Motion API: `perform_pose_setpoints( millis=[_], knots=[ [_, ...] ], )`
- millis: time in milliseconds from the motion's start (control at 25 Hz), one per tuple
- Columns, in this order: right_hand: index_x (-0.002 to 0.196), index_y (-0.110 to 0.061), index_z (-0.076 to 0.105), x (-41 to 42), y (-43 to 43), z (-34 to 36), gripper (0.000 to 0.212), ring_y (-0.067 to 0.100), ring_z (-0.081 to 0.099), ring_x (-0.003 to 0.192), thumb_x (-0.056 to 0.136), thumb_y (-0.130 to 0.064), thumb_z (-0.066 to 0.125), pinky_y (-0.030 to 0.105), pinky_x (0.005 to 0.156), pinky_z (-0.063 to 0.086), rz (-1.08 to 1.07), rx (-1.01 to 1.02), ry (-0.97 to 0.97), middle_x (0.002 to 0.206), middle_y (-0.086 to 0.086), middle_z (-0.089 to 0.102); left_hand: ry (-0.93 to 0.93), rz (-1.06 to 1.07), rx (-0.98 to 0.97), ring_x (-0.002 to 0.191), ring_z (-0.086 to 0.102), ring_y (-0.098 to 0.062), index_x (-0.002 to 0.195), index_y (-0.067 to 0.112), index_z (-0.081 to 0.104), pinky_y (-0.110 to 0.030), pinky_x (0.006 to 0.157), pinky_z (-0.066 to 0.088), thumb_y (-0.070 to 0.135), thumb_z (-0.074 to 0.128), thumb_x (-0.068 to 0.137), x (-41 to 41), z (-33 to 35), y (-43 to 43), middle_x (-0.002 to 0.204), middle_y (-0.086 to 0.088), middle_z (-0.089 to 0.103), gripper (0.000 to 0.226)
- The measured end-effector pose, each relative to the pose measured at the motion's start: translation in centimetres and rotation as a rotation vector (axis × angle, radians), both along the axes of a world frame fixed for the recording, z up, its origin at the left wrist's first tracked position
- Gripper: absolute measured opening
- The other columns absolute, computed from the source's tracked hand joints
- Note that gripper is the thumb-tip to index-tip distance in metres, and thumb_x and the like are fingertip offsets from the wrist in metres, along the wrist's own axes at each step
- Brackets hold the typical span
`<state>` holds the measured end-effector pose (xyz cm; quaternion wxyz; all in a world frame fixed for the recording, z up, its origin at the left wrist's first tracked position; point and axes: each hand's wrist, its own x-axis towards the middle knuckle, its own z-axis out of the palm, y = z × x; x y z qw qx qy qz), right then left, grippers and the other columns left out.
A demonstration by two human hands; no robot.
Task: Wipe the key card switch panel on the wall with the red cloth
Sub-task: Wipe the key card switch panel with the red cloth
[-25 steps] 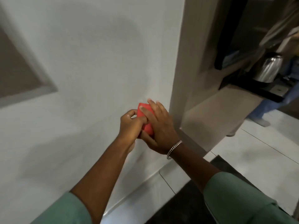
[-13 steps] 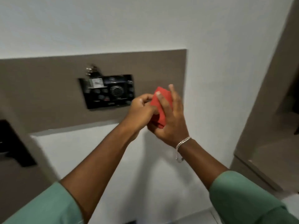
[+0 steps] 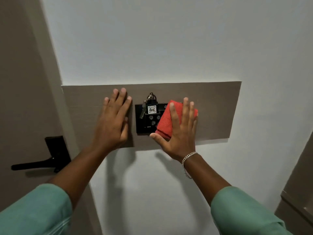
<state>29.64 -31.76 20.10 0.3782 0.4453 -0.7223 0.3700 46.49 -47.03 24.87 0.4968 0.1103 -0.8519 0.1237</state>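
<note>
Right hand point(image 3: 179, 133) flat on the wall, fingers point(image 3: 186, 112) spread and extended, pressing the folded red cloth point(image 3: 165, 119) against the right part of the key card switch panel point(image 3: 141, 128). No pinch on the cloth; it is held only by palm and finger pressure against the panel face, which I judge suits wiping: a broad, even contact. The thumb lies under the cloth's lower edge, probably to stop it sliding down.

Left hand point(image 3: 113, 122) empty, fingers open and flat on the brown backing board point(image 3: 216, 112), just left of the panel and not touching it. I read this as bracing while the other hand works.

Panel is black and sits between my two hands. A key tag point(image 3: 152, 109) marked 406, with keys point(image 3: 143, 111) on a ring, hangs in the slot just left of my right fingertips. The buttons below it are uncovered.

Judgement: wipe barely begun; left part of the panel not yet reached. Risk: the cloth catches the tag or keys and pulls it from the slot, or presses a button. The door handle point(image 3: 42, 162) lies well left of my left hand.
</note>
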Motion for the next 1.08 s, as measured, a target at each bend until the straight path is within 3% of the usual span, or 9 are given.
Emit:
perform_pose_setpoints(
  millis=[160, 320, 480, 680, 880, 1080],
  knots=[
    [0.156, -0.029, 0.009, -1.1, -0.7, -1.6, 0.084, 0.037, 0.000, 0.155, 0.089, -0.073, 0.034, 0.063, 0.124, 0.009, -0.012, -0.079, 0.061, 0.166, 0.014, 0.002, -0.057, 0.259, -0.290, 0.154, 0.006, -0.029, 0.156, 0.006, 0.021, -0.048, 0.124, 0.004, 0.039, 0.035, 0.096, -1.1, -1.3, -3.1, 0.164, -0.017, 0.014, 0.070],
    [0.153, -0.025, 0.018, -3.0, -0.3, -3.1, 0.074, 0.040, 0.010, 0.153, 0.093, -0.064, 0.039, 0.066, 0.122, 0.014, 0.011, -0.116, 0.135, 0.162, 0.017, 0.013, 0.049, 0.302, -0.376, 0.154, 0.010, -0.032, 0.157, 0.007, 0.020, -0.051, 0.123, 0.008, 0.043, 0.033, 0.096, -2.1, -2.0, -3.9, 0.165, -0.015, 0.013, 0.072],
    [0.154, -0.030, 0.022, -1.7, -2.5, -0.7, 0.073, 0.034, 0.010, 0.155, 0.092, -0.067, 0.035, 0.058, 0.125, 0.008, 0.009, -0.249, 0.062, 0.164, 0.013, 0.016, 0.078, 0.307, -0.403, 0.154, 0.009, -0.031, 0.157, 0.007, 0.019, -0.050, 0.124, 0.005, 0.043, 0.036, 0.095, -2.2, -2.2, -3.9, 0.165, -0.016, 0.013, 0.073],
    [0.150, -0.026, 0.028, -3.1, -1.1, -2.0, 0.065, 0.041, 0.022, 0.149, 0.094, -0.057, 0.041, 0.067, 0.120, 0.020, 0.024, -0.150, 0.267, 0.159, 0.017, 0.025, 0.088, 0.301, -0.407, 0.154, 0.008, -0.030, 0.157, 0.006, 0.020, -0.051, 0.124, 0.007, 0.043, 0.035, 0.096, -2.2, -2.1, -3.8, 0.163, -0.017, 0.016, 0.073],
    [0.152, -0.029, 0.025, -1.8, -2.7, -0.4, 0.062, 0.035, 0.017, 0.153, 0.097, -0.054, 0.037, 0.057, 0.125, 0.011, -0.001, -0.264, 0.117, 0.161, 0.014, 0.025, 0.094, 0.298, -0.409, 0.154, 0.008, -0.030, 0.157, 0.007, 0.019, -0.050, 0.124, 0.005, 0.043, 0.035, 0.096, -2.3, -2.2, -4.1, 0.164, -0.016, 0.013, 0.073],
    [0.149, -0.025, 0.031, -3.4, -0.8, -1.6, 0.058, 0.040, 0.023, 0.149, 0.097, -0.049, 0.040, 0.069, 0.116, 0.024, 0.068, -0.139, 0.309, 0.157, 0.016, 0.028, 0.102, 0.294, -0.420, 0.154, 0.008, -0.031, 0.157, 0.007, 0.018, -0.050, 0.125, 0.005, 0.044, 0.036, 0.095, -2.4, -2.2, -4.3, 0.165, -0.015, 0.011, 0.074]
  ],
)
